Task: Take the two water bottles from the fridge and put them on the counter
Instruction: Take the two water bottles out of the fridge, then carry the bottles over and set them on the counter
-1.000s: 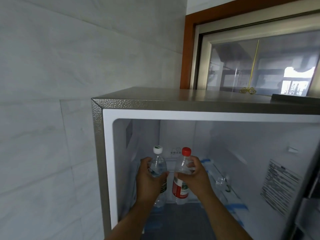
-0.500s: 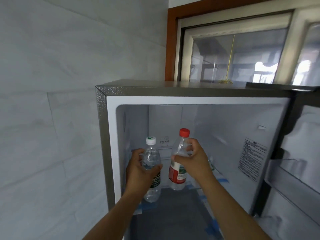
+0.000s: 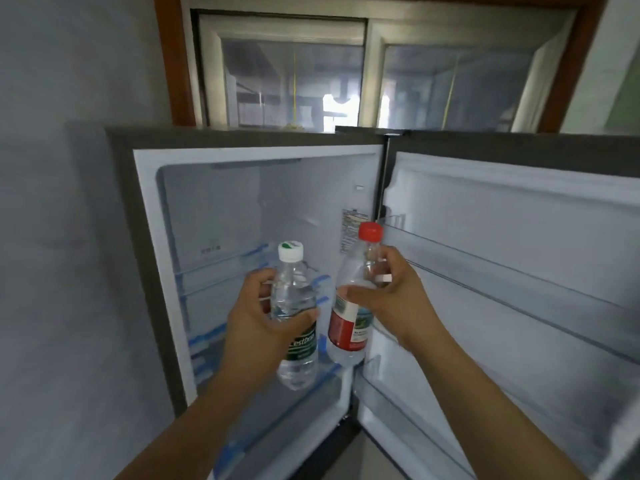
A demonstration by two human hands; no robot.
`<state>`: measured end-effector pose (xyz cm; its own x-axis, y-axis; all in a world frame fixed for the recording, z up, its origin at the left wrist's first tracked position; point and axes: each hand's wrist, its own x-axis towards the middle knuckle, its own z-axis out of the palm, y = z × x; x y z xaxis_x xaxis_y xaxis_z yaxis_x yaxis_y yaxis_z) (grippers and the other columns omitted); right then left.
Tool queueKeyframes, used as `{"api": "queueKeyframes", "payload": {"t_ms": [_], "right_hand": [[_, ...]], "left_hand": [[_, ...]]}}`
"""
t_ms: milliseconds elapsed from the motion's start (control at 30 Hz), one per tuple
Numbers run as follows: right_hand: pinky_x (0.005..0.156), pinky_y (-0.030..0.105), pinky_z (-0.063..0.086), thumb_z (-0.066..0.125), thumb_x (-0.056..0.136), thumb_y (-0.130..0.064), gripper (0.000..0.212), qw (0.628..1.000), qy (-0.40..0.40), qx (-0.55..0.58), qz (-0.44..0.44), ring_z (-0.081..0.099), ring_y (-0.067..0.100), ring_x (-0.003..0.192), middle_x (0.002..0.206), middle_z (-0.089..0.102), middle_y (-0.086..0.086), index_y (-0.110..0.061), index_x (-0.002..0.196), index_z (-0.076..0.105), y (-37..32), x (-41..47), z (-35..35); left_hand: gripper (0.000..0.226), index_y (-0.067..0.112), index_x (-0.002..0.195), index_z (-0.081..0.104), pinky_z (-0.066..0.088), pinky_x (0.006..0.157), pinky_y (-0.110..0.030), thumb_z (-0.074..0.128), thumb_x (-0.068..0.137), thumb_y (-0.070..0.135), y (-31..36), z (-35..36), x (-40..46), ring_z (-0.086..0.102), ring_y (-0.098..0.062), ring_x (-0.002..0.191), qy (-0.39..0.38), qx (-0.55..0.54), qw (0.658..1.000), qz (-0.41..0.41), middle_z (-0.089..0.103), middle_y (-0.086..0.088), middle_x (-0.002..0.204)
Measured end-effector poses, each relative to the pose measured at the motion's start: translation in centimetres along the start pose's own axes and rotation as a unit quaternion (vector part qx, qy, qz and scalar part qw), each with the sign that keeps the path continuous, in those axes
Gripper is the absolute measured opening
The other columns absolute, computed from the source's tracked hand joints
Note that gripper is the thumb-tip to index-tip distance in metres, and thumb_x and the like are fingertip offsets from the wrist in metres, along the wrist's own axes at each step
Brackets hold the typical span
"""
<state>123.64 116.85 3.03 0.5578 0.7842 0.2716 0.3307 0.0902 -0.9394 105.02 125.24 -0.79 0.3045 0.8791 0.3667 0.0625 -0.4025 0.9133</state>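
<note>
My left hand (image 3: pixel 258 320) grips a clear water bottle with a white cap and dark green label (image 3: pixel 296 317). My right hand (image 3: pixel 391 299) grips a second clear water bottle with a red cap and red label (image 3: pixel 348 327). Both bottles are upright, side by side, held in the air in front of the open fridge (image 3: pixel 149 237). The compartment behind them looks bare.
The fridge door (image 3: pixel 519 271) stands open to the right, its white shelves bare. A grey tiled wall (image 3: pixel 52 237) is close on the left. A window with a wooden frame (image 3: pixel 294 71) sits above the fridge. No counter is in view.
Both hands have drawn the bottles out of the fridge compartment toward me. The view has swung right, so the open door now fills the right side.
</note>
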Motion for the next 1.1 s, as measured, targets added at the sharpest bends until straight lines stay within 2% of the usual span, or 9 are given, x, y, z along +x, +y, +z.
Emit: {"api": "queueKeyframes", "payload": {"t_ms": [200, 333, 467, 567, 700, 833, 967, 1033, 1100], "right_hand": [[0.082, 0.043, 0.063, 0.090, 0.066, -0.015, 0.058, 0.996, 0.076, -0.033, 0.026, 0.071, 0.024, 0.096, 0.111, 0.064, 0.002, -0.029, 0.112, 0.057, -1.2, -7.5, -7.3], [0.078, 0.038, 0.062, 0.090, 0.069, -0.016, 0.059, 0.991, 0.117, -0.044, 0.036, 0.070, 0.020, 0.095, 0.112, 0.063, 0.000, -0.031, 0.114, 0.056, -2.0, -12.7, -12.5], [0.084, 0.047, 0.062, 0.090, 0.063, -0.024, 0.060, 0.985, 0.155, -0.059, 0.038, 0.071, 0.025, 0.098, 0.113, 0.063, 0.001, -0.035, 0.112, 0.057, -2.4, -18.6, -18.6], [0.084, 0.050, 0.062, 0.091, 0.056, -0.033, 0.064, 0.981, 0.173, -0.082, 0.035, 0.074, 0.026, 0.096, 0.111, 0.069, 0.002, -0.039, 0.112, 0.060, -2.5, -23.8, -23.5], [0.086, 0.048, 0.063, 0.089, 0.066, -0.021, 0.052, 0.977, 0.187, -0.095, 0.042, 0.075, 0.023, 0.095, 0.108, 0.073, 0.003, -0.038, 0.108, 0.065, -3.2, -32.3, -30.3], [0.086, 0.049, 0.062, 0.087, 0.069, -0.022, 0.051, 0.963, 0.236, -0.115, 0.062, 0.074, 0.026, 0.099, 0.112, 0.071, 0.006, -0.041, 0.109, 0.063, -4.0, -40.4, -36.5], [0.082, 0.041, 0.064, 0.088, 0.069, -0.023, 0.048, 0.944, 0.292, -0.126, 0.088, 0.075, 0.019, 0.095, 0.108, 0.073, -0.001, -0.043, 0.106, 0.063, -4.5, -47.4, -42.2], [0.078, 0.034, 0.063, 0.088, 0.069, -0.023, 0.049, 0.929, 0.330, -0.134, 0.096, 0.074, 0.015, 0.093, 0.105, 0.073, -0.005, -0.045, 0.104, 0.063, -4.5, -50.8, -44.8], [0.077, 0.034, 0.063, 0.087, 0.069, -0.023, 0.049, 0.911, 0.371, -0.141, 0.109, 0.074, 0.015, 0.093, 0.105, 0.073, -0.005, -0.045, 0.104, 0.062, -4.3, -54.0, -47.4]], "left_hand": [[0.066, 0.040, 0.111, 0.054, 0.059, 0.084, -0.034, 0.092, 0.058, 0.027, 3.0, 4.1, -4.7, 0.071, -0.009, 0.096, -0.098, -0.024, 0.995, 0.025, 0.070, 0.013, 0.108], [0.062, 0.043, 0.104, 0.054, 0.059, 0.082, -0.032, 0.092, 0.059, 0.023, 5.8, 7.6, -8.5, 0.070, -0.004, 0.090, -0.137, -0.049, 0.989, 0.040, 0.069, 0.016, 0.104], [0.066, 0.038, 0.112, 0.054, 0.059, 0.084, -0.036, 0.093, 0.059, 0.026, 8.8, 11.3, -13.7, 0.070, -0.012, 0.098, -0.170, -0.071, 0.981, 0.054, 0.069, 0.013, 0.108], [0.064, 0.045, 0.105, 0.053, 0.058, 0.083, -0.032, 0.092, 0.059, 0.025, 11.8, 14.1, -18.8, 0.069, -0.008, 0.096, -0.189, -0.096, 0.975, 0.061, 0.068, 0.016, 0.106], [0.064, 0.047, 0.105, 0.053, 0.059, 0.082, -0.036, 0.092, 0.058, 0.030, 15.8, 17.7, -26.4, 0.071, -0.011, 0.096, -0.223, -0.129, 0.964, 0.063, 0.070, 0.016, 0.104], [0.063, 0.045, 0.105, 0.055, 0.058, 0.075, -0.027, 0.092, 0.058, 0.026, 20.1, 22.0, -33.6, 0.073, -0.006, 0.090, -0.289, -0.157, 0.940, 0.087, 0.070, 0.023, 0.102], [0.064, 0.042, 0.107, 0.057, 0.059, 0.076, -0.028, 0.092, 0.060, 0.017, 23.3, 27.4, -39.6, 0.073, -0.008, 0.092, -0.361, -0.182, 0.909, 0.100, 0.073, 0.011, 0.104], [0.063, 0.045, 0.104, 0.057, 0.058, 0.075, -0.028, 0.092, 0.060, 0.016, 24.4, 30.4, -42.3, 0.073, -0.008, 0.092, -0.400, -0.190, 0.890, 0.108, 0.072, 0.012, 0.103], [0.063, 0.043, 0.103, 0.056, 0.059, 0.073, -0.029, 0.092, 0.060, 0.014, 25.4, 33.4, -44.8, 0.073, -0.008, 0.090, -0.436, -0.199, 0.871, 0.111, 0.071, 0.010, 0.102]]}}
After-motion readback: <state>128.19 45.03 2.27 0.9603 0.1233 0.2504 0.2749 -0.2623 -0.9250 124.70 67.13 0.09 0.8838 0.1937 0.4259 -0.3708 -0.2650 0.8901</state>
